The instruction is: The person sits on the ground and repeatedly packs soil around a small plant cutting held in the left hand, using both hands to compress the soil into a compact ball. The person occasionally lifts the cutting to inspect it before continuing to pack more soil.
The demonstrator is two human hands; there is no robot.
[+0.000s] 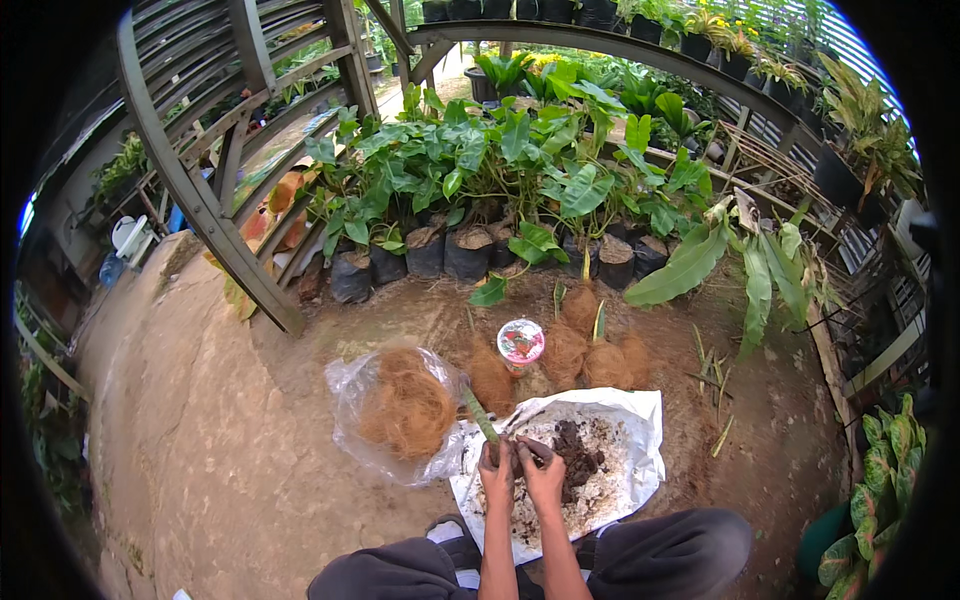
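My left hand [496, 474] grips the lower end of a green snake plant leaf [478, 414], which slants up and to the left. Close beside it, my right hand [541, 471] has its fingers bent at the leaf's base; dark soil seems to be between the hands, though the fingers partly hide it. Below both hands lies a white plastic sheet [637, 420] bearing a heap of dark moist soil [577, 454]. Left of the sheet, a clear plastic bag [349, 420] holds loose brown coconut fibre [409, 405].
Fibre-wrapped balls [564, 352], some with leaf cuttings, surround a printed plastic tub [520, 345]. Cut leaf strips [712, 371] lie to the right. Behind stand leafy plants in black polybags [469, 253]. A slatted frame [217, 217] rises at left; a drooping fern-like plant [757, 270] hangs at right.
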